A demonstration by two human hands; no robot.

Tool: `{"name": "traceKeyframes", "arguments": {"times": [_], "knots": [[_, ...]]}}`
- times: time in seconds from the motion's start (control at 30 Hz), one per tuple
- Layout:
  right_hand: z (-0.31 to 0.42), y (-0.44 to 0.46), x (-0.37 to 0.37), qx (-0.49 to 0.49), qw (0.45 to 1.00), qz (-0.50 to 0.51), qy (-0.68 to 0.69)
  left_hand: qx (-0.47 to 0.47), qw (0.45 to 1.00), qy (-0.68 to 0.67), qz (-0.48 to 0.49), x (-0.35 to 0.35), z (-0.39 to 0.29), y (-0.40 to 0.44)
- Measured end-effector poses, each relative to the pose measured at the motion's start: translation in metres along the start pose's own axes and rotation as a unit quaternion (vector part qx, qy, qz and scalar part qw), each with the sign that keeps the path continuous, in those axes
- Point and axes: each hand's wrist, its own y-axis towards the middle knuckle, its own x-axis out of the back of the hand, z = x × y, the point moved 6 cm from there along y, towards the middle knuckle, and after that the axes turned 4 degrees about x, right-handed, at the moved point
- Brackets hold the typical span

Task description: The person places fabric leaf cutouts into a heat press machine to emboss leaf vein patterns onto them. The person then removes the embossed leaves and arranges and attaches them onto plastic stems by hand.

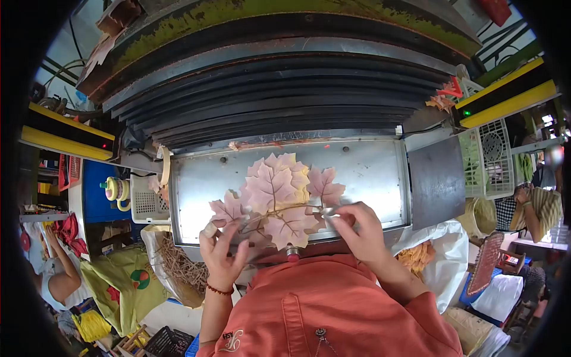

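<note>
Pink and yellowish maple-shaped leaves (275,184) on thin brown stems lie over the front middle of a shiny metal tray (202,172). At the leaves' left side, my left hand (223,253) has its thumb apart from the fingers, and its index fingertip is near a small leaf; whether it grips anything is unclear. On the right, my right hand (360,232) pinches the end of a stem between thumb and fingers. A red button (292,254) shows below the leaves at the tray's front edge.
Behind the tray stands a machine with dark ridged plates (279,95). Yellow bars (68,131) flank it. A white basket (148,199) and a sack of brown stems (178,268) are at left; a white bag of orange leaves (437,259) is at right. Other people sit at both sides.
</note>
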Motion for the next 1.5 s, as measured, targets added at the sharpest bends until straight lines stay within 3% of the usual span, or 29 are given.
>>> {"name": "traceKeyframes", "arguments": {"times": [0.03, 0.17, 0.27, 0.37, 0.5, 0.53, 0.57, 0.6, 0.67, 0.7, 0.77, 0.83, 0.9, 0.97, 1.07, 1.17, 1.2, 1.23, 1.27, 1.3, 1.33, 1.4, 1.43, 1.47, 1.5], "knots": [[-0.004, 0.003, -0.008, -0.089, 0.993, 0.057, 0.054, 0.015, 0.999, -0.026, -0.013, 0.005, -0.001, 0.005], [-0.006, 0.014, -0.026, -0.039, 0.998, 0.022, 0.048, 0.002, 0.992, -0.054, 0.113, -0.008, -0.021, 0.037], [-0.002, 0.019, -0.023, -0.068, 0.977, 0.001, 0.203, -0.012, 0.983, -0.079, 0.165, -0.022, -0.027, 0.045], [0.002, 0.015, -0.010, -0.027, 0.917, -0.006, 0.398, -0.021, 0.960, -0.144, 0.237, -0.024, -0.048, 0.052], [0.045, 0.023, 0.033, 0.223, 0.958, 0.051, 0.170, -0.074, 0.934, -0.109, 0.331, -0.019, -0.067, 0.047], [0.044, 0.028, 0.042, 0.202, 0.975, 0.047, 0.075, -0.042, 0.934, -0.118, 0.333, -0.012, -0.064, 0.050], [0.024, 0.025, 0.054, 0.220, 0.973, -0.036, -0.060, -0.010, 0.934, -0.127, 0.335, -0.002, -0.060, 0.054], [0.022, 0.027, 0.076, 0.124, 0.978, -0.166, 0.007, 0.022, 0.932, -0.135, 0.335, 0.003, -0.055, 0.057], [0.003, 0.026, 0.114, -0.010, 0.916, -0.323, 0.237, 0.098, 0.948, -0.161, 0.257, 0.010, -0.046, 0.061], [0.021, 0.029, 0.113, 0.035, 0.923, -0.290, 0.250, 0.134, 0.951, -0.172, 0.217, 0.013, -0.041, 0.063], [0.061, 0.028, 0.098, 0.123, 0.926, -0.232, 0.270, 0.110, 0.959, -0.188, 0.182, 0.007, -0.047, 0.064], [0.082, 0.034, 0.062, 0.180, 0.960, -0.118, 0.181, 0.105, 0.960, -0.196, 0.170, -0.001, -0.057, 0.065], [0.082, 0.047, 0.015, 0.162, 0.962, -0.001, 0.220, 0.092, 0.963, -0.198, 0.160, -0.007, -0.064, 0.065], [0.064, 0.041, -0.027, -0.017, 0.943, 0.072, 0.324, 0.101, 0.961, -0.205, 0.154, -0.011, -0.067, 0.063], [0.067, 0.041, -0.037, 0.094, 0.968, 0.031, 0.229, 0.031, 0.982, -0.148, 0.111, -0.010, -0.065, 0.058], [0.090, 0.045, -0.017, 0.339, 0.939, 0.010, -0.058, -0.041, 0.988, -0.102, 0.109, -0.013, -0.065, 0.052], [0.085, 0.047, -0.013, 0.370, 0.925, -0.008, -0.086, -0.062, 0.988, -0.089, 0.114, -0.012, -0.065, 0.050], [0.068, 0.057, -0.002, 0.293, 0.936, -0.041, -0.190, 0.002, 0.983, -0.127, 0.136, -0.012, -0.055, 0.050], [0.058, 0.065, 0.027, 0.221, 0.964, -0.141, -0.054, 0.066, 0.972, -0.164, 0.154, -0.010, -0.044, 0.050], [0.067, 0.065, 0.033, 0.181, 0.971, -0.101, 0.118, 0.131, 0.956, -0.200, 0.171, -0.010, -0.036, 0.048], [0.077, 0.065, 0.038, 0.131, 0.945, -0.080, 0.288, 0.254, 0.903, -0.293, 0.188, -0.016, -0.027, 0.046], [0.107, 0.058, 0.019, 0.295, 0.946, 0.030, 0.131, 0.309, 0.787, -0.506, 0.167, -0.028, -0.025, 0.054], [0.119, 0.055, -0.002, 0.330, 0.932, 0.105, 0.105, 0.324, 0.712, -0.604, 0.151, -0.035, -0.023, 0.059], [0.117, 0.050, -0.022, 0.297, 0.936, 0.158, 0.100, 0.372, 0.641, -0.652, 0.159, -0.049, -0.018, 0.056], [0.109, 0.042, -0.043, 0.263, 0.937, 0.210, 0.094, 0.354, 0.611, -0.685, 0.180, -0.051, -0.020, 0.057]]}}
